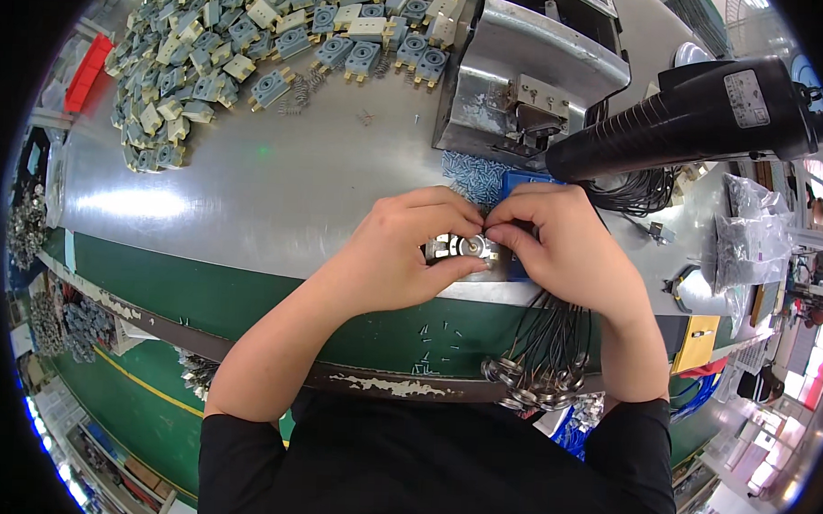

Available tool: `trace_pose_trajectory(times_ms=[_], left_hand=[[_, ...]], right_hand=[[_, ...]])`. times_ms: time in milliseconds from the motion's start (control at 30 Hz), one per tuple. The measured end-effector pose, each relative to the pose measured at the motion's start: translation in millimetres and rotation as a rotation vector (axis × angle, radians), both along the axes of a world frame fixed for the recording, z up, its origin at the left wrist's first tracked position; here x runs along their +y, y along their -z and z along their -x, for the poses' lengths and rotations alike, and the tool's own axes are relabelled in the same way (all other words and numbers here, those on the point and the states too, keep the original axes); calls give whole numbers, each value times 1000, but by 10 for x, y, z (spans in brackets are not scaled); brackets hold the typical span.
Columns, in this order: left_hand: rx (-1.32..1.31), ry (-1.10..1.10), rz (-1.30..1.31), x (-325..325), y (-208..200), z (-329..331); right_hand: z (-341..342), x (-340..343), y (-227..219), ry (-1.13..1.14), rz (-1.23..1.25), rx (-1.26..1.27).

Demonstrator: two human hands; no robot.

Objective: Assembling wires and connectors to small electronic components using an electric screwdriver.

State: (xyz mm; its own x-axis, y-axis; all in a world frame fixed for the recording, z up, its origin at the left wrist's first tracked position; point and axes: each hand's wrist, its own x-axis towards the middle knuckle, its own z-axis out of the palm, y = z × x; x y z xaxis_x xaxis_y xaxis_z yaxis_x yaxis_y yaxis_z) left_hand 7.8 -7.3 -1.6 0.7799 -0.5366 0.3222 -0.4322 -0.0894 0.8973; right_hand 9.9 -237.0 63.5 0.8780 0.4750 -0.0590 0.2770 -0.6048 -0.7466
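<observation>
My left hand [398, 247] grips a small part with a round metal centre [472, 247], thumb along its near side and fingers along its far side, at the front of the metal tabletop. My right hand [561, 244] is closed in a pinch at the far right edge of that part, its fingertips almost meeting those of my left hand. What the right fingertips hold, if anything, is hidden. Just beyond my hands lie a heap of small screws [473, 176] and a blue tray [526, 181], partly covered by my right hand.
Many grey and cream switch-like blocks [210, 55] are piled at the far left, with a few springs [299, 92]. A metal fixture [536, 71] stands at the back; a black cylindrical tool [679, 117] slants in from the right. Black leads with round metal ends [539, 379] hang over the front edge.
</observation>
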Motion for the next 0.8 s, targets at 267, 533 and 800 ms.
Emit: trace_pose_trajectory(times_ms=[267, 533, 800], left_hand=[[39, 0, -21, -11, -13, 9], [3, -28, -48, -26, -49, 11], [-8, 17, -71, -29, -78, -8]], right_hand=[[-31, -20, 16, -194, 56, -168], [123, 8, 17, -67, 79, -219], [245, 53, 3, 35, 219, -414]])
